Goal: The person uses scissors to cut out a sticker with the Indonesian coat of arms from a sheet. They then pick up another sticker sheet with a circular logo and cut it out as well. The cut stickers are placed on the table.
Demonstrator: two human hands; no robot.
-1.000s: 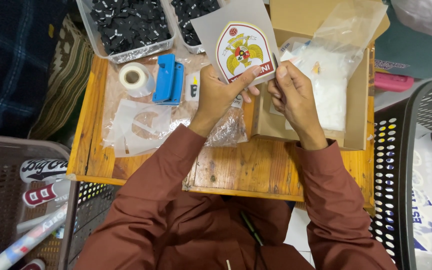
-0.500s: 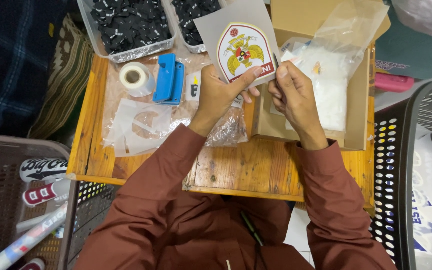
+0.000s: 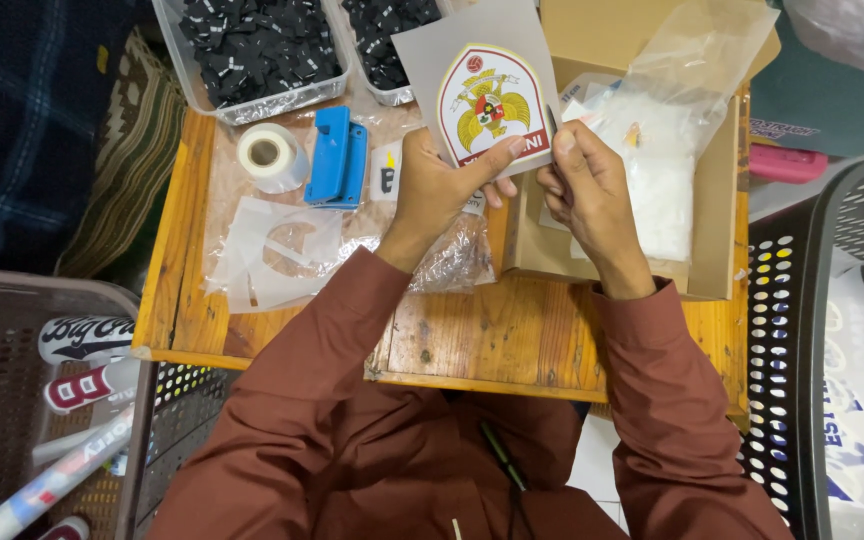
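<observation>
At the far left, a brown perforated basket is sitting beside the desk, holding printed patches and a rolled sheet. On the desk itself, along its far edge toward the left corner, a clear tray of small black pieces is resting, and a second such tray is lying just beside it. In front of the first tray a white tape roll is standing on end, with a blue handheld tool lying just to its right. Nearer the front left, clear plastic sheets are spreading over the wood.

At the middle of the desk the left hand is pinching the lower edge of a grey sheet bearing a shield-shaped emblem patch, thumb pressing on the front face near the patch's red bottom band and the fingers wrapping behind. The sheet is being held upright above the desk's far half, rising from the grip so that most of it is standing above the fingers. The right hand is closing on the sheet's lower right corner, thumb tip touching the edge just beside the left thumb.

Right of the hands, an open cardboard box is occupying the desk's right side, with a clear bag of white contents lying in it. A black perforated basket is standing past the right edge.
</observation>
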